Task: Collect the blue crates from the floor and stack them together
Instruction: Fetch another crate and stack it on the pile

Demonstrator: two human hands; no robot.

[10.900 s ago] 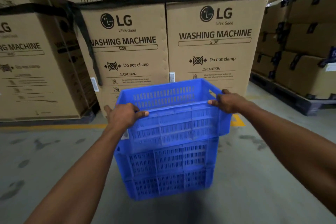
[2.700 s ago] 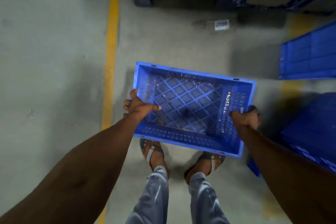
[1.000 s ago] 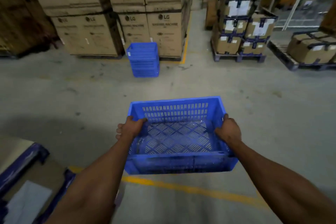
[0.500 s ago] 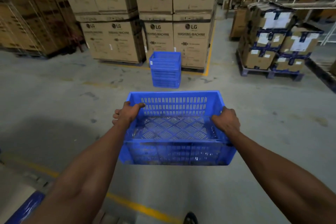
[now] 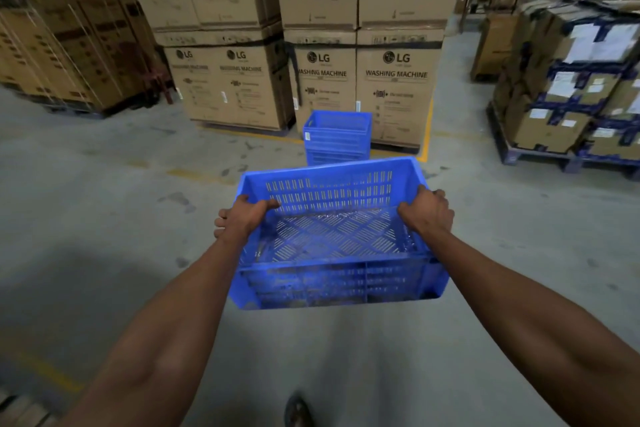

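I've got left hand (image 5: 242, 220) and right hand (image 5: 427, 211) gripping blue crate (image 5: 332, 246); crate stack (image 5: 337, 137) at 12 o'clock by washing-machine boxes (image 5: 360, 87).

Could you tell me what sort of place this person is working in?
Most likely a warehouse or goods store. Tall stacks of washing machine cartons stand on a bare concrete floor marked with yellow lines, and taped boxes sit on a pallet at the right.

1. Lighting's looking pretty dim and flat, coming from overhead.
2. A soft shadow is pooling on the floor (image 5: 69, 281) at left.
3. Wide-angle distortion is bending the cardboard boxes (image 5: 360, 45) at the edges.
4. Motion blur is smearing fine detail.
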